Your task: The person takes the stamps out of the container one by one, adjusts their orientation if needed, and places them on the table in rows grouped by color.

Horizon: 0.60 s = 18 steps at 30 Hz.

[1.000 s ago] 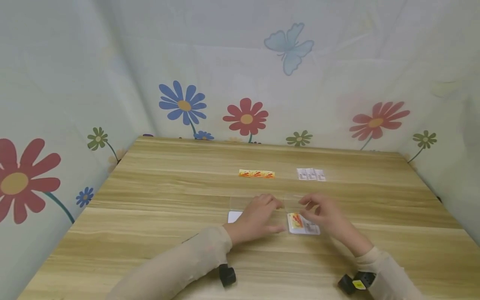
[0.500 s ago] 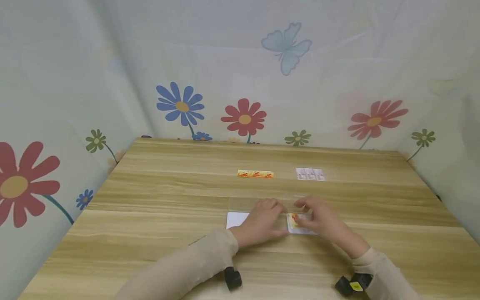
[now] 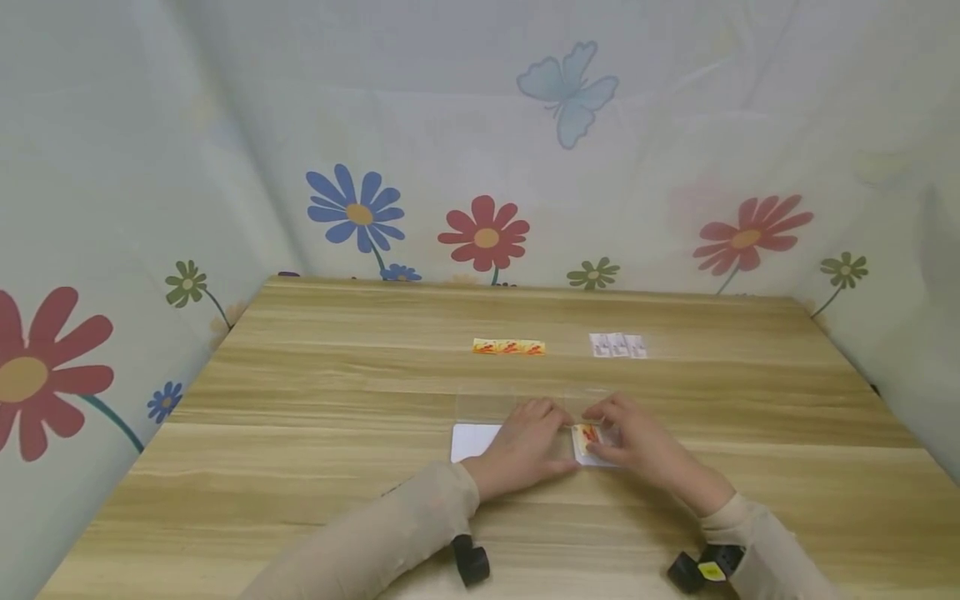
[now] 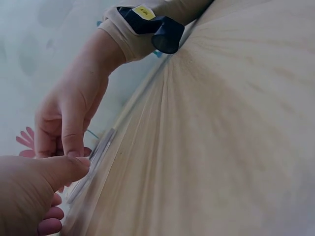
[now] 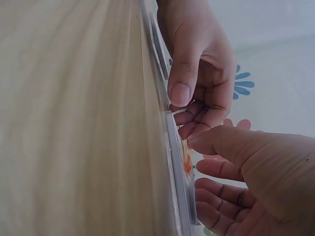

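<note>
A flat clear-lidded plastic case (image 3: 598, 461) lies on the table with its transparent lid folded back. On its white panel is a small yellow-orange picture sticker (image 3: 588, 435). My left hand (image 3: 525, 446) holds the case's left end, thumb at the near corner and fingers at the far side. My right hand (image 3: 647, 450) bends over the case from the right; its thumb presses on the sticker while the other fingers reach past the panel. The right wrist view shows the sticker (image 5: 187, 162) beside the right thumb. A second white-panelled case (image 3: 472, 442) is partly hidden by my left hand.
Farther back lie a row of yellow-orange stickers (image 3: 509, 347) and, to its right, a row of pale printed stickers (image 3: 618, 345). The wood-grain table (image 3: 337, 358) ends at a flower-print curtain (image 3: 645, 150). Black wrist cameras (image 3: 471, 561) hang below both sleeves.
My right hand has moved left and down over the case, its thumb coming onto the orange sticker. My left hand has come closer to the case's left end.
</note>
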Motion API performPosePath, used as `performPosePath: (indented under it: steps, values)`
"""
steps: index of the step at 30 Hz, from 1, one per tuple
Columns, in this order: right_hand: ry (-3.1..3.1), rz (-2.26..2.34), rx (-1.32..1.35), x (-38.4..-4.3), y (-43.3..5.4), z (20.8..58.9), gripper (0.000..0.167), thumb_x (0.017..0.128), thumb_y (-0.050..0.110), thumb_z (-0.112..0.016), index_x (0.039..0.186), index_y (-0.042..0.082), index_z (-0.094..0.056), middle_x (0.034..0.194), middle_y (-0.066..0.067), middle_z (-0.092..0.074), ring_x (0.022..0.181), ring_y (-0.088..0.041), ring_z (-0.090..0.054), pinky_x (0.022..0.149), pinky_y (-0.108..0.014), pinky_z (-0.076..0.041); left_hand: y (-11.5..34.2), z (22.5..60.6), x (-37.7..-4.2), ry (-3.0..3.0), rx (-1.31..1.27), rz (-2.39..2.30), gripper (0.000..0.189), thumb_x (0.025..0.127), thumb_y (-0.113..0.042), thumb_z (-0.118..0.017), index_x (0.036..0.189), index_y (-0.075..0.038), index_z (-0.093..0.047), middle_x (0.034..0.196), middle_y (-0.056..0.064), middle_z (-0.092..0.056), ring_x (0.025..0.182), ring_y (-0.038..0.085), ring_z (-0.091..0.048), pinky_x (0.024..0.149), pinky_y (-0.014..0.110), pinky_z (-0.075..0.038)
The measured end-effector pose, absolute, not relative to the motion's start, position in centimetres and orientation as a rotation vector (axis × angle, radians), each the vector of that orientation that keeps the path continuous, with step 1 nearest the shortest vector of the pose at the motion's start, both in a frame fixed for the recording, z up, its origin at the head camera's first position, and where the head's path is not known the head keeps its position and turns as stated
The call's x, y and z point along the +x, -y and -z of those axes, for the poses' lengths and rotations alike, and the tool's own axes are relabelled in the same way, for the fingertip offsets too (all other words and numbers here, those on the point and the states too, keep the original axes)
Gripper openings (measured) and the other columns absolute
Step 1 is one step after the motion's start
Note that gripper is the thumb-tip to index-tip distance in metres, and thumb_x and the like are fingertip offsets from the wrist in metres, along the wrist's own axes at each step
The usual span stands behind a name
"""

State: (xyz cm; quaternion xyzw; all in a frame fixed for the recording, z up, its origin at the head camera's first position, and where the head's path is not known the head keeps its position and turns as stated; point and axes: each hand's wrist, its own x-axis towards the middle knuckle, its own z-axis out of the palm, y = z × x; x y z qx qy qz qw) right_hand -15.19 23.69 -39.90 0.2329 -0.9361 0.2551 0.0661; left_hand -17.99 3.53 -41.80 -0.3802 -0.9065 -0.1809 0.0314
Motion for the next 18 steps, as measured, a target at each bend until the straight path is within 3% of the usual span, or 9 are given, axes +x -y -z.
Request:
performPosePath:
  steps: [18]
  values:
    - [2.830, -0.759, 0.710, -15.15, -23.81, 40.16, 0.030, 0.076, 0.010, -0.077, 0.104, 0.005, -0.067, 0.101, -0.005, -0.059, 0.089, -0.017, -0.055, 0.077, -0.031, -0.049, -3.66, 42.24, -18.11, 2.790, -1.149, 0.542, 0.050, 0.082, -0.051, -0.069, 0.115, -0.014, -0.063, 0.115, -0.001, -0.058, 0.114, 0.017, -0.052, 0.105, 0.033, -0.039]
